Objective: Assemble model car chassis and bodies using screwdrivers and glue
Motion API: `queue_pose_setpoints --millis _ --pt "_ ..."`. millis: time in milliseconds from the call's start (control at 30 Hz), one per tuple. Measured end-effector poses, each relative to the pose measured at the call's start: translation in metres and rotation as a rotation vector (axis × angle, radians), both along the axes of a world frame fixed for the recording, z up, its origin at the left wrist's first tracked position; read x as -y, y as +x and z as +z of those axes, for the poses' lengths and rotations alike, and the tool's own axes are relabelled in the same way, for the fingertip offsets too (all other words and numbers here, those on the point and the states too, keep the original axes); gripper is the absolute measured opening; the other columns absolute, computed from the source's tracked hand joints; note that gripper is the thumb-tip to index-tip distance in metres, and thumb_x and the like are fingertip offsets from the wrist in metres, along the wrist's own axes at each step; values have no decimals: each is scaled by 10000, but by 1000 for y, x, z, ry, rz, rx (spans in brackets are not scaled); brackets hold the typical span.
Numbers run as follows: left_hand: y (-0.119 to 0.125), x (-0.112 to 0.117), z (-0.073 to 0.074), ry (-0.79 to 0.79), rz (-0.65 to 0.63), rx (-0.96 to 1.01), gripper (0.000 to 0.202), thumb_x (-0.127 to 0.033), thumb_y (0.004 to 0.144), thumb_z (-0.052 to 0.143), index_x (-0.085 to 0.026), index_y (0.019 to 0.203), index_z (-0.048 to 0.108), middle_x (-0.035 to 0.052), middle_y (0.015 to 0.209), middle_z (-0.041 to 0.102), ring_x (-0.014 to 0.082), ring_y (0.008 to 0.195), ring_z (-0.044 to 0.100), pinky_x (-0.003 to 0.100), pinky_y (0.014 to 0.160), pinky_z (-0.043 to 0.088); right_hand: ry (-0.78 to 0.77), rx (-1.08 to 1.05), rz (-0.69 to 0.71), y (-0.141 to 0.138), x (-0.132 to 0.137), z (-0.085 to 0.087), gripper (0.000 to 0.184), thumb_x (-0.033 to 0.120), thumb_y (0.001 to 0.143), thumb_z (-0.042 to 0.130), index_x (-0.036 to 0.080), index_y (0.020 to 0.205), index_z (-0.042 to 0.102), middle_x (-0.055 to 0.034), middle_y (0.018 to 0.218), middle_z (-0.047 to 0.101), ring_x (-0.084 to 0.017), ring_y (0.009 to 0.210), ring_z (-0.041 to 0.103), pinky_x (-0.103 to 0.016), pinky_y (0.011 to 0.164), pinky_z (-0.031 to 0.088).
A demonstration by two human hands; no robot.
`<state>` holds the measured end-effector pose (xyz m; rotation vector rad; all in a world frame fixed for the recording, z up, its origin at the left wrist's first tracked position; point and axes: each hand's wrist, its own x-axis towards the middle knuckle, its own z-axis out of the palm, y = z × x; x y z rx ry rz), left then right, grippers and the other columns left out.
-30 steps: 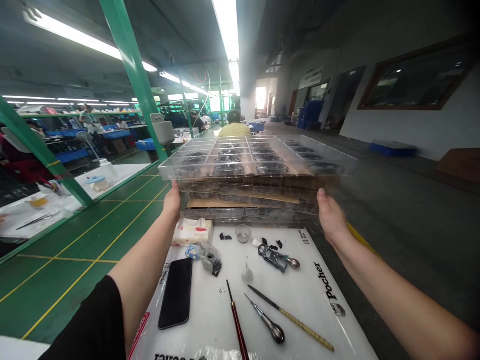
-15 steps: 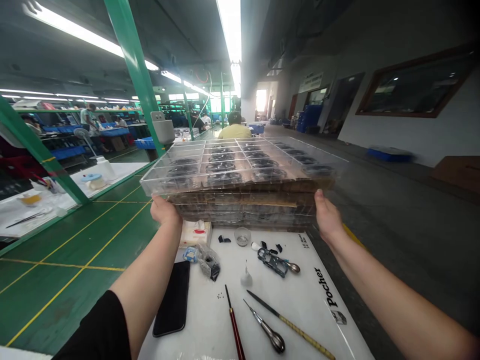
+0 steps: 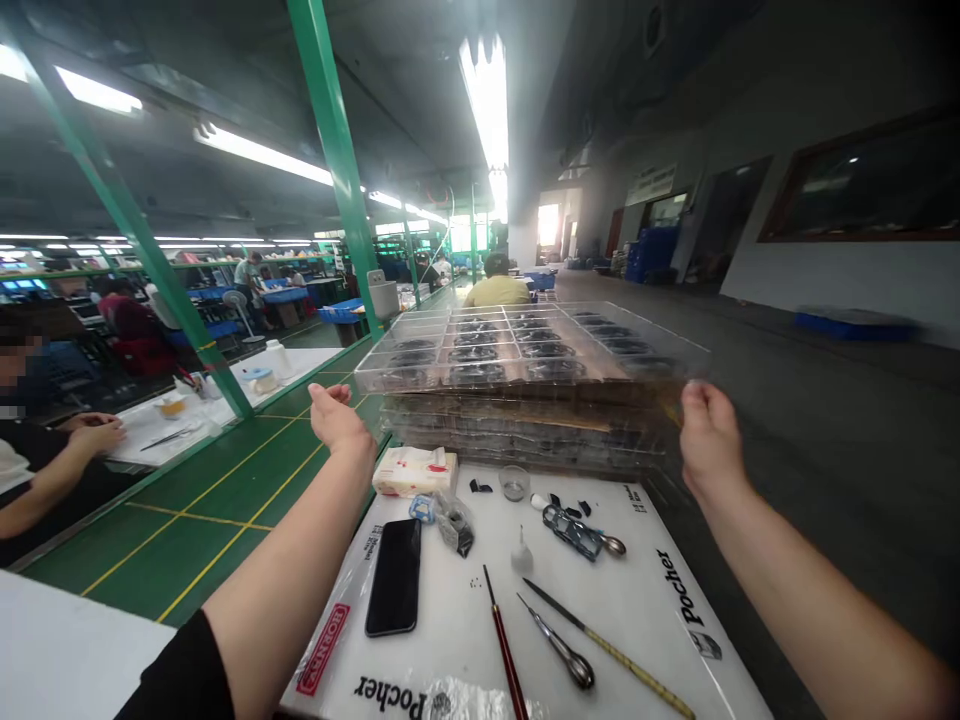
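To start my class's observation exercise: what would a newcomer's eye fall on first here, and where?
Probably the stack of clear trays at the far end of the white worktop, its top tray holding dark round parts in compartments. The left hand and right hand are raised on either side of it. Nearer, a black phone lies on the worktop's left, with three slim tools to its right.

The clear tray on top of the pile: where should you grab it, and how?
The clear tray is probably best held by its two side walls, from left and right together. It is wide and shallow, with dark round parts inside, so gripping both ends should keep it level.
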<state>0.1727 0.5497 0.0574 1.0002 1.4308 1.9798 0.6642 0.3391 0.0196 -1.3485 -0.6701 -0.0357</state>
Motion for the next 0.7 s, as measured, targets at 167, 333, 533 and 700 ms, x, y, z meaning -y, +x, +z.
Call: queue_pose_setpoints --millis 167,333,533,700 --pt "11 22 33 46 -190 -138 531 -616 1168 668 -201 1491 739 143 1480 778 311 1334 763 560 1188 617 123 -94 61 -3 -2 57 724 774 1141 495 187 1534 655 -182 1554 726 -311 1367 732 -533 1138 596" --pt "4 31 59 -63 -337 -223 483 -487 1124 784 -195 1504 724 153 1524 744 343 1356 749 616 1183 628 96 -92 80 -26 22 65 612 681 1101 619 183 1446 710 -179 1526 740 -324 1420 693 -534 1209 555" --pt "-11 54 81 -146 -343 -239 494 -467 1116 797 -200 1524 715 159 1590 705 360 1409 721 629 1195 622 -38 -52 132 -35 46 56 738 648 1044 633 200 1630 605 -263 1664 659 -384 1498 659 -500 1143 581" --pt "-42 161 44 -147 -330 -247 491 -486 1143 722 -173 1522 720 191 1562 745 355 1384 744 572 1191 614 -145 103 118 -46 74 50 874 837 989 657 233 1621 642 -329 1598 662 -478 1409 711 -633 970 634"
